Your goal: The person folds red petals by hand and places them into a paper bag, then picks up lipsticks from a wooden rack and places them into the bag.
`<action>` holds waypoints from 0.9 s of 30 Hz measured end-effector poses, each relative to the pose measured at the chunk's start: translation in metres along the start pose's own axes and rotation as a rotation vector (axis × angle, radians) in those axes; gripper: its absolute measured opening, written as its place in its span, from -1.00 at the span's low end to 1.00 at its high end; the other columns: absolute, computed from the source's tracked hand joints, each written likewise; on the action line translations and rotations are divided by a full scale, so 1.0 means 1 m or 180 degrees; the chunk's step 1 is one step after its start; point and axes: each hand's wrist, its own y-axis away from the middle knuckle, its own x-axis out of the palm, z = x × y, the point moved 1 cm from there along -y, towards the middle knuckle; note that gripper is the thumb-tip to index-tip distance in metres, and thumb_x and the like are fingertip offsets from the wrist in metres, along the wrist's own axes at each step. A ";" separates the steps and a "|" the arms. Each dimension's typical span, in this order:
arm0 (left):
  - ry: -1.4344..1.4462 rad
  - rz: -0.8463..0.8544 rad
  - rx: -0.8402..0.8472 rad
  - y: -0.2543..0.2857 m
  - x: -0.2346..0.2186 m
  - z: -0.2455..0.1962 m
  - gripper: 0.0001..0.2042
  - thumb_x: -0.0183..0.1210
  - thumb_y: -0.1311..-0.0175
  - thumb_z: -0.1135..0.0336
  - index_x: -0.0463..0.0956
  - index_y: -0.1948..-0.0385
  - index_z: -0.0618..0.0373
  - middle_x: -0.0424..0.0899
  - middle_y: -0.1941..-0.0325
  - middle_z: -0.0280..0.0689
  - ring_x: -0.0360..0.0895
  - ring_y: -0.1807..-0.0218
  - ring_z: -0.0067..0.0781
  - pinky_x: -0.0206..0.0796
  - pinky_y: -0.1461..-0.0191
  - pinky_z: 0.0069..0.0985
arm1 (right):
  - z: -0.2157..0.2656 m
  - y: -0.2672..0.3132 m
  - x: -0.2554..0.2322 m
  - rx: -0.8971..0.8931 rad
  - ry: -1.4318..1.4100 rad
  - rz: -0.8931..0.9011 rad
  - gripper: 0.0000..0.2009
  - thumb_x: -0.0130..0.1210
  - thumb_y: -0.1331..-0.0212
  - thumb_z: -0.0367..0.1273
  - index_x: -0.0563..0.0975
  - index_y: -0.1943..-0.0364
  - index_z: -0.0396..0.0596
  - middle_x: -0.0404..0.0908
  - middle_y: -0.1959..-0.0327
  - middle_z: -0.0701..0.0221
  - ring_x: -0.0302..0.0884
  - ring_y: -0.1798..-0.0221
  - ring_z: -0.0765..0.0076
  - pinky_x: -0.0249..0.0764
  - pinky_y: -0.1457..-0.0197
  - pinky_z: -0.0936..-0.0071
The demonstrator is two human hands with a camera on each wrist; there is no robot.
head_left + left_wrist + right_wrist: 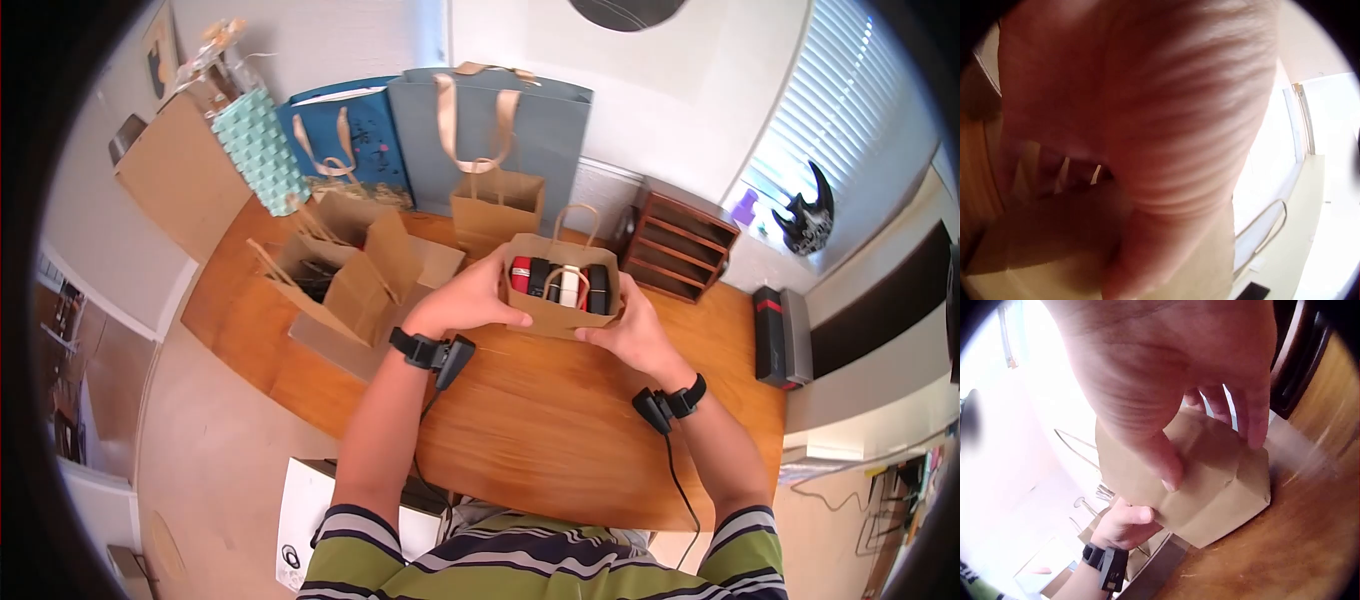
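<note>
A small brown paper bag (pixel 548 322) is held between both hands over the wooden table, its open top facing up in the head view. Inside stand a red item (pixel 521 274), a white one (pixel 570 287) and black ones (pixel 598 288), packed side by side. My left hand (pixel 468 298) grips the bag's left side, thumb across the front. On the right side, my right hand (pixel 636 332) holds it with the thumb on the front panel and the fingers around the side. The right wrist view shows the bag's creased lower part (pixel 1222 487) tilted close over the table.
More brown paper bags (pixel 350 290) stand at the left, one with dark contents. Behind are another small brown bag (pixel 497 208), a large grey gift bag (pixel 555 130) and a blue one (pixel 375 140). A wooden shelf rack (pixel 684 240) is at the back right. Cables hang from both wrists.
</note>
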 end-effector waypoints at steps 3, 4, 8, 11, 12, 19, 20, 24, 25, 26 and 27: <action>-0.0116 -0.0045 -0.0213 0.009 -0.008 -0.002 -0.07 0.52 -0.03 0.52 0.16 -0.50 0.24 0.45 -0.41 -0.19 0.46 -0.36 -0.36 0.43 -0.39 -0.34 | -0.005 -0.008 0.012 0.0160 -0.0566 0.0137 -0.20 0.53 0.04 -0.52 0.36 -0.35 -0.21 0.61 -0.16 0.30 0.66 0.05 0.45 0.63 0.05 0.48; -0.0067 -0.0083 -0.0172 0.013 -0.009 0.008 -0.07 0.52 -0.03 0.52 0.15 -0.50 0.25 0.45 -0.40 -0.18 0.46 -0.35 -0.36 0.43 -0.38 -0.34 | -0.006 -0.009 0.014 0.0241 -0.0612 0.0223 -0.21 0.52 0.03 -0.54 0.36 -0.35 -0.20 0.60 -0.17 0.31 0.67 0.02 0.47 0.64 0.03 0.48; -0.0287 -0.0438 -0.0099 0.039 -0.007 0.010 -0.08 0.52 -0.05 0.48 0.14 -0.48 0.31 0.48 -0.37 -0.10 0.54 -0.29 -0.30 0.49 -0.32 -0.32 | -0.002 -0.023 0.023 0.0037 -0.0857 0.0543 -0.25 0.47 -0.02 -0.59 0.37 -0.37 -0.18 0.59 -0.20 0.36 0.64 -0.08 0.48 0.64 -0.05 0.47; -0.0510 -0.0812 -0.0213 0.057 0.000 0.002 -0.10 0.53 -0.04 0.45 0.17 -0.45 0.33 0.53 -0.29 -0.07 0.57 -0.25 -0.26 0.52 -0.28 -0.31 | 0.013 -0.034 0.031 0.0295 -0.1204 0.0821 -0.24 0.43 -0.05 -0.62 0.36 -0.42 -0.17 0.59 -0.21 0.39 0.61 -0.14 0.47 0.61 -0.11 0.48; -0.0575 -0.0947 -0.0314 0.064 -0.001 0.000 -0.11 0.53 -0.04 0.45 0.19 -0.44 0.33 0.56 -0.27 -0.07 0.58 -0.24 -0.24 0.52 -0.27 -0.31 | 0.009 -0.040 0.035 0.0249 -0.1164 0.0957 -0.23 0.38 -0.09 -0.63 0.35 -0.46 -0.14 0.58 -0.23 0.41 0.56 -0.20 0.46 0.59 -0.16 0.46; -0.0635 -0.1732 -0.0407 0.083 -0.008 0.013 0.00 0.54 0.00 0.34 0.10 -0.50 0.41 0.44 -0.42 0.13 0.43 -0.46 -0.02 0.34 -0.47 -0.25 | 0.022 -0.065 0.056 0.0097 -0.1163 0.1217 -0.25 0.35 -0.10 -0.61 0.34 -0.45 -0.13 0.54 -0.26 0.40 0.51 -0.27 0.42 0.58 -0.20 0.41; -0.0664 -0.1678 -0.0323 0.082 -0.006 0.011 -0.05 0.47 -0.11 0.54 0.03 -0.55 0.23 0.51 -0.35 -0.04 0.54 -0.33 -0.26 0.48 -0.33 -0.33 | 0.021 -0.064 0.056 0.0090 -0.1148 0.1160 -0.25 0.36 -0.10 -0.60 0.33 -0.44 -0.15 0.54 -0.26 0.39 0.52 -0.26 0.41 0.58 -0.20 0.41; -0.0195 -0.1736 -0.0101 0.071 -0.003 0.018 -0.13 0.36 -0.20 0.63 0.04 -0.55 0.22 0.49 -0.38 -0.06 0.51 -0.38 -0.26 0.42 -0.41 -0.33 | 0.018 -0.050 0.054 0.0188 -0.0990 0.0819 -0.25 0.42 -0.08 -0.56 0.31 -0.40 -0.20 0.54 -0.21 0.32 0.55 -0.22 0.38 0.60 -0.18 0.39; -0.0162 -0.1736 -0.0014 0.066 -0.003 0.022 -0.15 0.33 -0.21 0.65 0.05 -0.54 0.22 0.48 -0.39 -0.06 0.50 -0.38 -0.26 0.41 -0.42 -0.33 | 0.019 -0.046 0.054 0.0238 -0.0923 0.0704 -0.25 0.44 -0.08 -0.54 0.31 -0.38 -0.21 0.54 -0.20 0.30 0.56 -0.21 0.37 0.60 -0.18 0.39; -0.0123 -0.1733 0.0067 0.063 -0.002 0.024 -0.17 0.30 -0.23 0.67 0.06 -0.54 0.22 0.48 -0.40 -0.07 0.50 -0.39 -0.26 0.40 -0.44 -0.32 | 0.020 -0.043 0.055 0.0275 -0.0863 0.0568 -0.25 0.46 -0.06 -0.52 0.31 -0.37 -0.21 0.54 -0.19 0.28 0.57 -0.19 0.37 0.61 -0.17 0.39; -0.0069 -0.1758 0.0032 0.060 -0.002 0.024 -0.18 0.29 -0.23 0.68 0.07 -0.54 0.22 0.48 -0.39 -0.07 0.50 -0.39 -0.26 0.39 -0.44 -0.33 | 0.021 -0.040 0.057 0.0313 -0.0803 0.0433 -0.25 0.48 -0.05 -0.50 0.31 -0.35 -0.22 0.55 -0.17 0.27 0.58 -0.17 0.36 0.61 -0.16 0.39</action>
